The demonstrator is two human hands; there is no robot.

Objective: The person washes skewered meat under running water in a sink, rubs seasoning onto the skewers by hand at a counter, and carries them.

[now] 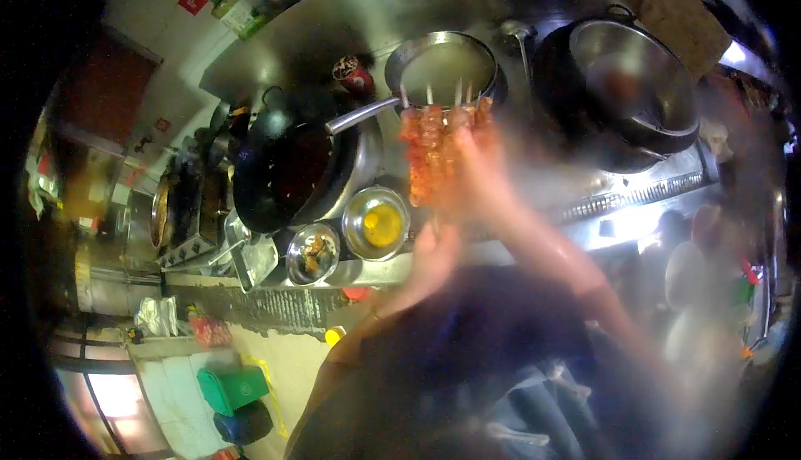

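A bunch of several meat skewers (426, 155) with reddish-orange coating is held upright in front of me, bare stick tips pointing away. My left hand (434, 253) is closed around the near ends of the sticks. My right hand (480, 164) grips the meat from the right side; blur hides the exact finger position. Just beyond the tips sits a round pan (446, 66) with pale liquid, its metal handle (363, 115) pointing left. Left of the skewers stands a steel bowl (350, 218) with yellow liquid.
A large dark wok (288, 164) sits at left. A small bowl (312, 254) with bits of food and a metal tray (251, 261) stand along the front edge. At right is a big pot (676, 122), with a ladle (522, 39) beside it. A red can (354, 76) stands behind.
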